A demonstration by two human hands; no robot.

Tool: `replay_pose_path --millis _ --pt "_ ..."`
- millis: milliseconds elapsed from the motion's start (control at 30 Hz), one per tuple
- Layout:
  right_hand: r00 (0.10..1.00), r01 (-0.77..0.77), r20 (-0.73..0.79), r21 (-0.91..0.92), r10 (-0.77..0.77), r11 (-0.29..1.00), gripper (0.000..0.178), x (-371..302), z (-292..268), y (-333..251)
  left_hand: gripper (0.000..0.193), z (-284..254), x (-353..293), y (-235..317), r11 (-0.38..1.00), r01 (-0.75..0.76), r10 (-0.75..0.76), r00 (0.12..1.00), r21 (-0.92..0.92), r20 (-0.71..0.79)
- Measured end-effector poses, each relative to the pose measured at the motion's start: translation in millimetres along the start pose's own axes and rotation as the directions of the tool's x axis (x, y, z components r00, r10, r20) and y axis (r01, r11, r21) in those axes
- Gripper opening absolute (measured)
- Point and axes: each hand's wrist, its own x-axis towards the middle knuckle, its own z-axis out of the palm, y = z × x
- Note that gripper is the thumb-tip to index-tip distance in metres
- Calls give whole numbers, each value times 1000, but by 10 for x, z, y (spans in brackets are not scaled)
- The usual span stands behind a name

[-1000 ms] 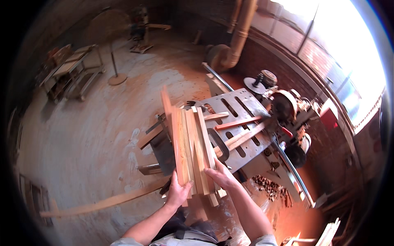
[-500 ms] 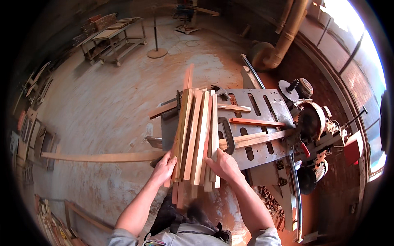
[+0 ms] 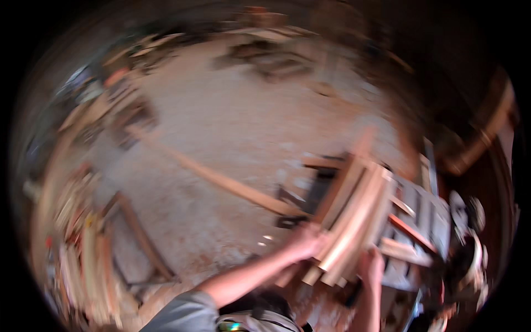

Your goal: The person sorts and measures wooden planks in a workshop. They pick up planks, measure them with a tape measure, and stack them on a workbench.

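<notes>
A bundle of long wooden strips is held between my two hands, tilted with its far end leaning right. My left hand is closed against the bundle's left side near its close end. On the opposite side my right hand grips the strips, its fingers partly hidden and smeared by motion. Beneath and beyond the bundle lies a slotted metal machine table. A reddish wooden strip and a paler wood piece rest on that table, right of the bundle.
A long board sticks out leftward from the machine table over the floor. Many wooden strips are piled at the lower left, beside a frame. Blurred machine parts stand right. A low cart is far off.
The view has swung left, so the machine table and bundle now appear farther right and lower. Both hands still hold the strips. The pile at the left has come more into view.
</notes>
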Motion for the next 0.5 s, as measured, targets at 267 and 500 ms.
replay_pose_path --millis 267,500 --pt "901 -393 328 344 283 853 54 -35 -160 -125 67 12 -512 -358 1000 -23 22 996 -12 -85" --pt "975 -62 144 -551 168 832 47 -100 -484 -1013 72 -750 -969 -952 991 22 -24 1000 -134 -13"
